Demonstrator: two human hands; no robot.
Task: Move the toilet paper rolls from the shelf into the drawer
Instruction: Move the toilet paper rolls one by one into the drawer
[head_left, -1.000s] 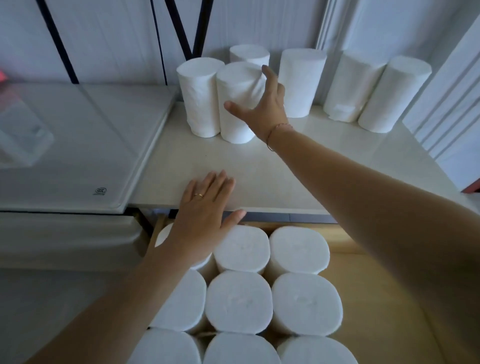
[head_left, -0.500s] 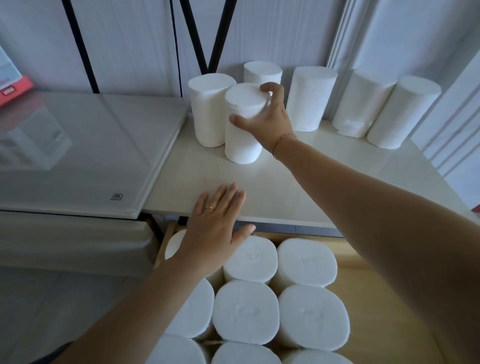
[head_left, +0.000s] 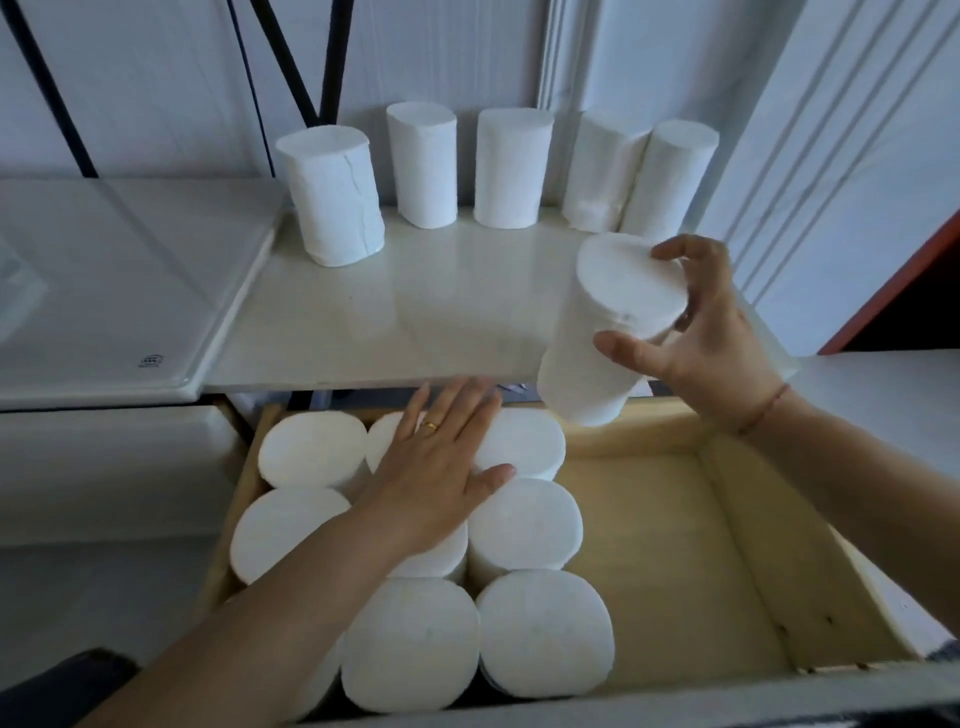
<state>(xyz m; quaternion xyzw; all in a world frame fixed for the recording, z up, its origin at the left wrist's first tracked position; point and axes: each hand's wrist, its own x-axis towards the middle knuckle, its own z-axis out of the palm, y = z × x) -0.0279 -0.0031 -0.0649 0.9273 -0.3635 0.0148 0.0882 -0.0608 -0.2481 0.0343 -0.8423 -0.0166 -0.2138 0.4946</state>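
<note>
My right hand (head_left: 696, 332) grips a white toilet paper roll (head_left: 597, 338), tilted, held over the shelf's front edge and the back of the open wooden drawer (head_left: 675, 545). Several rolls stand upright along the back of the white shelf (head_left: 395, 322), the nearest at the left (head_left: 332, 197). Inside the drawer's left half, several rolls (head_left: 524, 525) stand packed on end. My left hand (head_left: 441, 478) lies flat with fingers spread on top of those packed rolls.
A white glass-topped surface (head_left: 104, 291) adjoins the shelf on the left. Black cables (head_left: 291, 57) run down the wall behind. The drawer's right half shows bare wood. A white ledge (head_left: 883, 395) and an orange-edged panel (head_left: 893, 291) are at the right.
My right hand has lifted one roll off the shelf and carried it right and toward me, over the drawer. My left hand slid from the shelf edge onto the packed rolls.
</note>
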